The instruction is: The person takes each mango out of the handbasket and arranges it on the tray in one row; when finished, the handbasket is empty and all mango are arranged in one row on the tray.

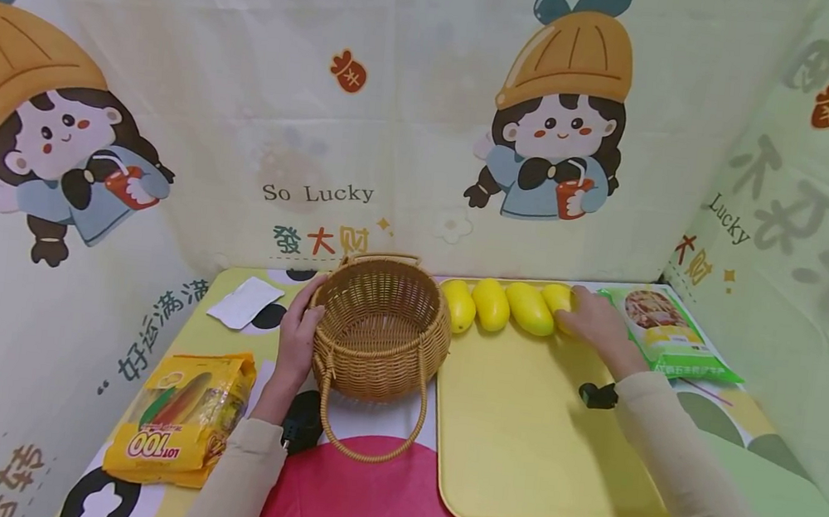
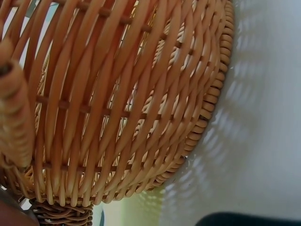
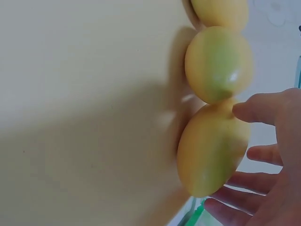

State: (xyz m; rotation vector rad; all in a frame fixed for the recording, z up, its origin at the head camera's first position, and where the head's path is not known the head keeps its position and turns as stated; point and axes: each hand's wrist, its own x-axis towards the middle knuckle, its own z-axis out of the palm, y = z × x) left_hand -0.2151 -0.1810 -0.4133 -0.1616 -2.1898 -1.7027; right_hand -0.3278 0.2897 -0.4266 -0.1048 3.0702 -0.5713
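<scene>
A round wicker basket stands upright, its handle folded down toward the front. My left hand holds it at the left side of the rim; the left wrist view is filled by its woven wall. Several yellow mangoes lie in a row along the far edge of the yellow tray. At the rightmost mango is my right hand, thumb on one end and fingers around the other. The neighbouring mango touches it. In the head view my right hand partly hides that end mango.
To the right of the tray lies a green and white food packet. A yellow snack bag sits at the left, with a white packet behind it. Printed cloth walls enclose the table at the back and sides.
</scene>
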